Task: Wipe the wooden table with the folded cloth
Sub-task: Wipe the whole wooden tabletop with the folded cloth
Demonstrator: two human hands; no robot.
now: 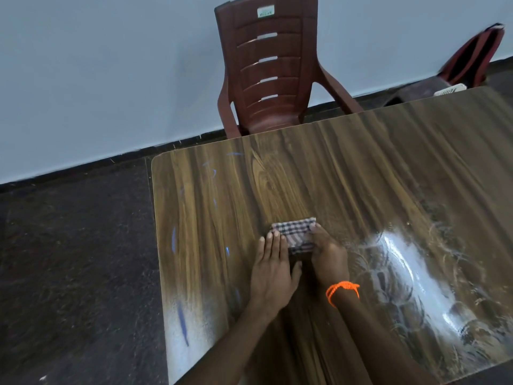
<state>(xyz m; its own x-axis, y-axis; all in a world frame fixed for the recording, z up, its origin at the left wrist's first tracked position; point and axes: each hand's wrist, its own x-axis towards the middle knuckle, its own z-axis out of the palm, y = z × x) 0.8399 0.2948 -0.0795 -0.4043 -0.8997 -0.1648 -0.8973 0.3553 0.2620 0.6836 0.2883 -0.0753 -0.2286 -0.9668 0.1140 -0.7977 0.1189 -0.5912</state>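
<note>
Both my hands lie side by side on the wooden surface (361, 176), arms reaching forward. My left hand (273, 269) is flat, fingers straight, fingertips on the near-left edge of the folded checked cloth (295, 235). My right hand (329, 257), orange thread on its wrist, curls over the cloth's right side, gripping it.

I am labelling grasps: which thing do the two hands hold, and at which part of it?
The folded checked cloth on the wooden table: left hand presses its left edge with straight fingers, right hand grips its right edge.
</note>
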